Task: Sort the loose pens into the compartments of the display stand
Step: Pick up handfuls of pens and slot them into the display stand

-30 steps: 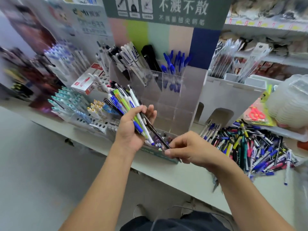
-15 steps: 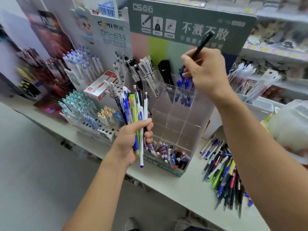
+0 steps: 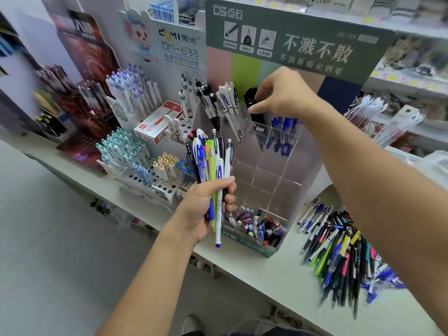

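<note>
Our right hand [image 3: 281, 93] has lowered its black pen [image 3: 252, 106] into the display stand [image 3: 274, 170] black-pen compartment, still pinching it. Our left hand [image 3: 206, 207] grips the pen bundle [image 3: 211, 161]; sorting continues.

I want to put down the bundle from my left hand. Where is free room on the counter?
Bare white counter lies in front of the clear acrylic stand, left of the loose pen pile. Crowded: the pile itself and the white holed pen racks.

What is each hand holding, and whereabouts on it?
Left hand grips a bundle of pens around their lower barrels. Right hand pinches the black pens near their tops in the stand's top row.
</note>
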